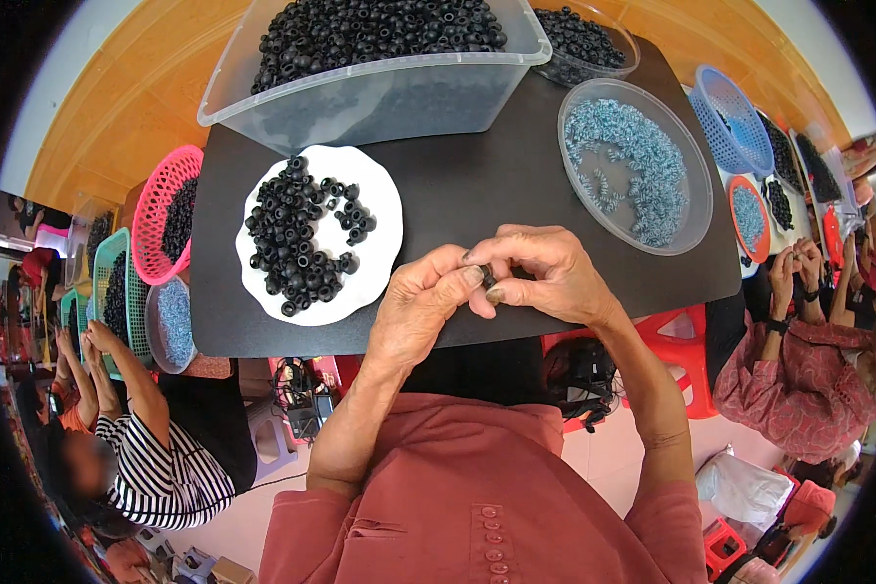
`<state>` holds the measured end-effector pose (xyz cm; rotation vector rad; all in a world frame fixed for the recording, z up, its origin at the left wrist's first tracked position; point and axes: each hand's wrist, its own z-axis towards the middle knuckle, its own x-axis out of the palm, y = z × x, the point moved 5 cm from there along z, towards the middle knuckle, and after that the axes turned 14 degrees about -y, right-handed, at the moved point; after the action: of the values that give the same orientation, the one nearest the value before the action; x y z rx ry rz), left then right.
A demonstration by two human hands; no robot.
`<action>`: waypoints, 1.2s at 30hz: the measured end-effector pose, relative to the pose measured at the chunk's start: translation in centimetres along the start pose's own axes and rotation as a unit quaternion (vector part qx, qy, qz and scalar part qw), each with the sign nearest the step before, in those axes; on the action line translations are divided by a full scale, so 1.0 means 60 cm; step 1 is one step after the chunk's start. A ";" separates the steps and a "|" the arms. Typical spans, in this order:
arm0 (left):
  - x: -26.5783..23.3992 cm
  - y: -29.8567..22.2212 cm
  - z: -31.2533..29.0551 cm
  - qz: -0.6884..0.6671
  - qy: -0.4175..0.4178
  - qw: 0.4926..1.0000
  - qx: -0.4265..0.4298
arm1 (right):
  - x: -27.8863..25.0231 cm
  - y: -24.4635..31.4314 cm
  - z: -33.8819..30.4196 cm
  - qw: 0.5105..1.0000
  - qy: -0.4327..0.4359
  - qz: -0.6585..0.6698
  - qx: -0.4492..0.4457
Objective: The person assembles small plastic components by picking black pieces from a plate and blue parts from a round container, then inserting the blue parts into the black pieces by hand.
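Note:
My left hand and my right hand meet over the near edge of a black board. Together their fingertips pinch a small black ring piece, mostly hidden by the fingers. To the left of my hands, a white plate holds a heap of black ring pieces. Beyond my right hand, a clear round bowl holds several small pale blue springs.
A big clear bin of black rings stands at the back, with a second clear bowl beside it. Pink, green and blue baskets flank the board. Other people work at left and right. A red stool stands below.

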<state>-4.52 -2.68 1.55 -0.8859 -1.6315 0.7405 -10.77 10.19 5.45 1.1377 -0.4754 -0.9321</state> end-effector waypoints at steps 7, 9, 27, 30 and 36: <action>0.012 -0.001 -0.001 0.029 0.015 0.999 -0.001 | 0.011 -0.008 -0.007 0.997 0.009 0.044 0.068; 0.015 -0.002 -0.001 0.048 0.014 0.999 0.006 | 0.012 -0.007 -0.006 0.997 0.014 0.044 0.063; 0.021 0.007 -0.002 0.046 0.035 0.998 0.001 | 0.007 -0.023 -0.003 0.988 0.016 0.092 0.121; 0.025 0.001 -0.002 0.010 0.021 0.999 -0.028 | 0.014 -0.017 0.001 0.987 0.011 0.099 0.125; 0.026 -0.004 0.001 0.025 0.030 0.999 -0.026 | 0.008 -0.008 0.000 0.993 0.005 0.036 0.114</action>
<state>-4.85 -1.50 2.55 -0.9810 -1.5875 0.7019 -10.70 9.71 4.97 1.3216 -0.6227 -0.8233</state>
